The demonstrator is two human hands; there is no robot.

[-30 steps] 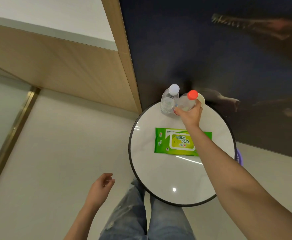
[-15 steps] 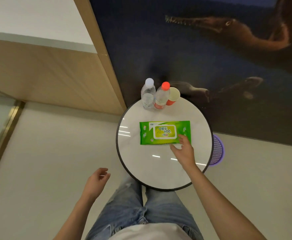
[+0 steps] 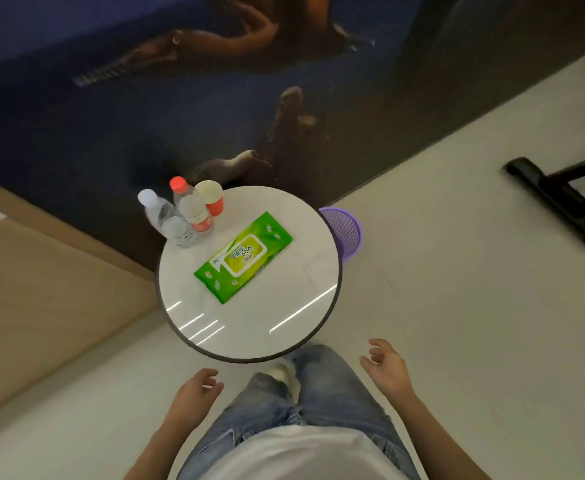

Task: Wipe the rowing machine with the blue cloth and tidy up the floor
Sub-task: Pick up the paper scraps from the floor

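Observation:
A round white table [image 3: 284, 327] with a dark rim stands before me. On it lie a green pack of wet wipes [image 3: 244, 256], a white-capped clear bottle [image 3: 164, 218], a red-capped bottle [image 3: 190, 206] and a red paper cup [image 3: 210, 197], grouped at the far left edge. My left hand [image 3: 192, 398] and my right hand [image 3: 386, 370] hang near my thighs, fingers loosely curled, holding nothing. A black foot of an exercise machine [image 3: 557, 202] shows at the far right. No blue cloth is in view.
A purple mesh wastebasket [image 3: 348, 230] stands on the floor behind the table's right side. A dark mural wall runs along the back, and a wood-panelled wall stands on the left. Pale floor stretches to the right toward the machine.
My right hand let go of the red-capped bottle beside the others, passed over the wipes pack, and drew back to my side. The view has swung right, revealing the machine foot.

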